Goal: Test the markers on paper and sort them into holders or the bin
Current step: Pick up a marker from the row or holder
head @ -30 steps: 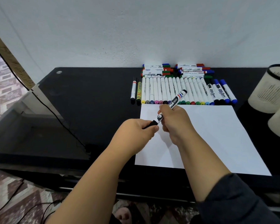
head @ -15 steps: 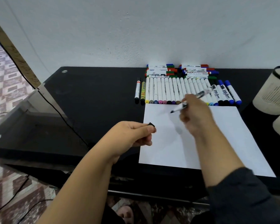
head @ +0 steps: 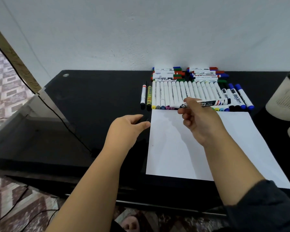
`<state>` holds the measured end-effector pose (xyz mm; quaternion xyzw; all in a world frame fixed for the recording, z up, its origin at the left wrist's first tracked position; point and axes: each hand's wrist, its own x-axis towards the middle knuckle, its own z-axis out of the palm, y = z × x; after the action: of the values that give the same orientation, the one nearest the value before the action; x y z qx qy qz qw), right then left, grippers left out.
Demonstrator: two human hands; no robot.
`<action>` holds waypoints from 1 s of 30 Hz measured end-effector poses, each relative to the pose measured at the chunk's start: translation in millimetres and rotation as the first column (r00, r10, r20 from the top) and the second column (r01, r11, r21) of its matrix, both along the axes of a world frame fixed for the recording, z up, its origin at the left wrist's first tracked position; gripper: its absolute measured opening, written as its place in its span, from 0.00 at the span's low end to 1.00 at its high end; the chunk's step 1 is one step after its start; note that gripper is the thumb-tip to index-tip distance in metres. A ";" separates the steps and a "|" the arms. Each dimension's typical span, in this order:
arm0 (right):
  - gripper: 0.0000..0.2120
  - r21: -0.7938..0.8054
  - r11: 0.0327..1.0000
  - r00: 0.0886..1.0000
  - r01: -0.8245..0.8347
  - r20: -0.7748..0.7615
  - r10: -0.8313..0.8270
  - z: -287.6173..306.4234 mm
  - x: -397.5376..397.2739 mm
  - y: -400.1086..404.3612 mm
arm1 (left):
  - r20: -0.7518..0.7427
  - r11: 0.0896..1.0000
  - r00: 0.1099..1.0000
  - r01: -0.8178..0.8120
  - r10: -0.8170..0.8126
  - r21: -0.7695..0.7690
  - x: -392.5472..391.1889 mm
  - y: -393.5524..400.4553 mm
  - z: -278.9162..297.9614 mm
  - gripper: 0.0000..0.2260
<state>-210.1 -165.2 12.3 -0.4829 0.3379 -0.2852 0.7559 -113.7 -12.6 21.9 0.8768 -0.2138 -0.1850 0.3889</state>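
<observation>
**Non-task items in view**

Black glossy table [head: 94, 104]: spans the scene, far edge against the wall; two round metal fittings show on its left part. White wall [head: 141, 30]: plain, with faint marks. Black cable [head: 57, 113]: runs from the far left down across the table's left part. Patterned floor tiles [head: 2, 84]: brown and cream, at far left and along the near edge. Wooden strip [head: 17, 62]: leans diagonally at left.
</observation>
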 end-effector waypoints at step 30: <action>0.14 -0.584 0.806 0.952 -0.097 -0.292 -0.097 -44.5 77.8 -20.0 | 0.027 0.996 0.999 0.019 -0.022 0.083 50.9 -33.6 -30.2 0.18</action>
<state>-132.2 -185.3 -32.2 -0.7326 0.3455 -0.2976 0.5054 -62.8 -46.2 -8.2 0.8925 -0.2203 -0.1854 0.3473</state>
